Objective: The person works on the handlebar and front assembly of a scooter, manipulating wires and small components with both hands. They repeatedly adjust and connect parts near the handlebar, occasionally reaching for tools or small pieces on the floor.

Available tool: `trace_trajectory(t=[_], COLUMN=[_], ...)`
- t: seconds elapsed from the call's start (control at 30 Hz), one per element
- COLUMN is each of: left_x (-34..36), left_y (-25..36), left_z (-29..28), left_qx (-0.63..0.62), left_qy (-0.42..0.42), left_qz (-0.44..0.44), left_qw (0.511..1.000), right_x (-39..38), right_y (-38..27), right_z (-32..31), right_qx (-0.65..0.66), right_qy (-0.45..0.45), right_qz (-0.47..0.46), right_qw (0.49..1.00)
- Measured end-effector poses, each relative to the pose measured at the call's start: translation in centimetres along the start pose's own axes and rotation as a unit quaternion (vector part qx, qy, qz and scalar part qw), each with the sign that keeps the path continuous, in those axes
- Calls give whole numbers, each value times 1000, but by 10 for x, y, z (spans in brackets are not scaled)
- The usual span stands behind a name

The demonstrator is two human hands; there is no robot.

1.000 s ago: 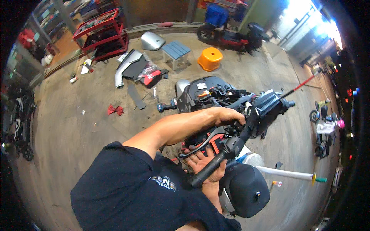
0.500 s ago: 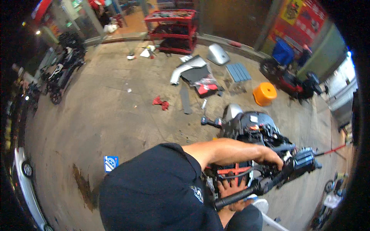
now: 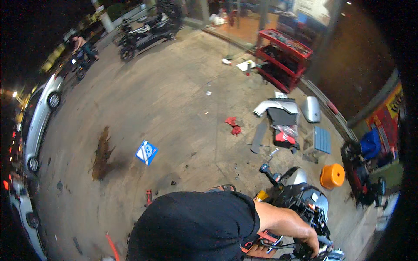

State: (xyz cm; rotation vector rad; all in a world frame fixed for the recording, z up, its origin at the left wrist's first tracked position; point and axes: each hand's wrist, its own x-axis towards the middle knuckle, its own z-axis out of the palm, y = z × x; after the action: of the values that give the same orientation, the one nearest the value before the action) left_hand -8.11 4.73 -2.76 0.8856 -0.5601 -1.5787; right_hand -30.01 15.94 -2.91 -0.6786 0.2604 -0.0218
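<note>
Two bare hands are working at the front of a partly stripped, dark-bodied motor scooter (image 3: 305, 198), which is standing at four o'clock from the middle of the view. The left hand (image 3: 310, 244) is bending downward among the dark parts by the handlebar area; its fingertips are hiding, so whether it is gripping anything I cannot tell. At nine o'clock from it, the right hand (image 3: 261, 250) is showing only some fingers, slightly apart, near a curved black lever (image 3: 283, 246) and some flat orange-red bars (image 3: 270, 237); what its palm is holding, if anything, I cannot tell.

Working well here is probably calling for steadying the bar with one hand while the other is feeling gently between the parts, without tugging on anything hidden. Leaning the head over would likely be helping, since the lower edge is cutting off the hands' surroundings. A black-and-blue cordless power tool (image 3: 265, 168) is lying at eleven o'clock from the left hand, and an orange plastic stool (image 3: 332, 176) is standing between twelve and one; feet should be keeping clear of both.
</note>
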Motion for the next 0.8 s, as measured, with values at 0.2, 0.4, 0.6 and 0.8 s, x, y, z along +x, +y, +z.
trace_trajectory(t=[0.2, 0.4, 0.6, 0.8], left_x=[-40, -54, -19, -18], left_y=[17, 24, 7, 1], left_z=[-10, -11, 20, 7], left_qx=[22, 30, 9, 9], left_qy=[37, 59, -13, 8], left_qz=[66, 95, 24, -38], left_qw=[997, 993, 1000, 999], right_x=[14, 12, 3, 9], right_y=[-3, -16, -22, -11], right_z=[21, 27, 2, -16], right_qx=[-45, -51, 82, 101], right_qy=[-31, -45, -99, 54], right_qz=[57, 69, 17, -59], right_qw=[997, 995, 992, 992])
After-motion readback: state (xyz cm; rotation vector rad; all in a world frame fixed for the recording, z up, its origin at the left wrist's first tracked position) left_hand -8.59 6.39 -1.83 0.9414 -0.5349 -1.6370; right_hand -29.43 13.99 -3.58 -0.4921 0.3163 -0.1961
